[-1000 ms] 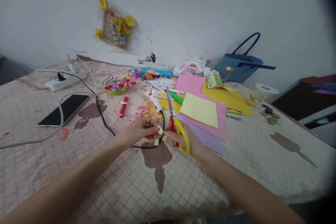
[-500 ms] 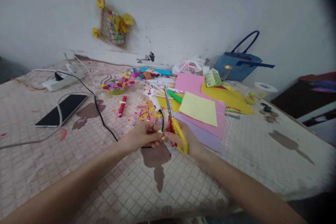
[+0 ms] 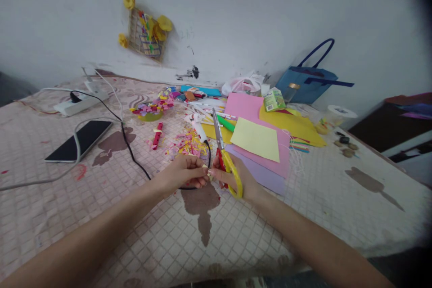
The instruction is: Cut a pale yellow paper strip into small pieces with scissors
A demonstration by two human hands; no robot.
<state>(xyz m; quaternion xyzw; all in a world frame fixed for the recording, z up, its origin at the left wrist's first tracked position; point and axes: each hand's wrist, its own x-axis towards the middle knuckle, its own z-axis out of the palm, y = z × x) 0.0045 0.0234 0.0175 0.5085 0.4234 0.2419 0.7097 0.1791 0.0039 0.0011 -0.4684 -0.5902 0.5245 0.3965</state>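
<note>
My left hand (image 3: 189,172) pinches a small pale yellow paper piece (image 3: 205,168), mostly hidden by the fingers. Its fingertips meet those of my right hand (image 3: 236,175), which holds scissors (image 3: 218,130) with yellow and red handles, blades pointing up and away. My right thumb and finger also touch the paper piece. Just beyond the hands lie colourful paper scraps (image 3: 191,143) and a white glue gun (image 3: 197,127) with a black cord. To the right, a pale yellow sheet (image 3: 255,139) rests on pink and purple sheets (image 3: 263,173).
A black tablet (image 3: 81,141) and a white power strip (image 3: 81,103) with cables lie at the left. A red rolled piece (image 3: 157,136) sits near a round container of scraps (image 3: 151,114). At the back right stands a blue bag (image 3: 305,84).
The fingertips of both hands have drawn closer together, and less of the small yellow paper shows. The scissors have shifted very slightly to the right.
</note>
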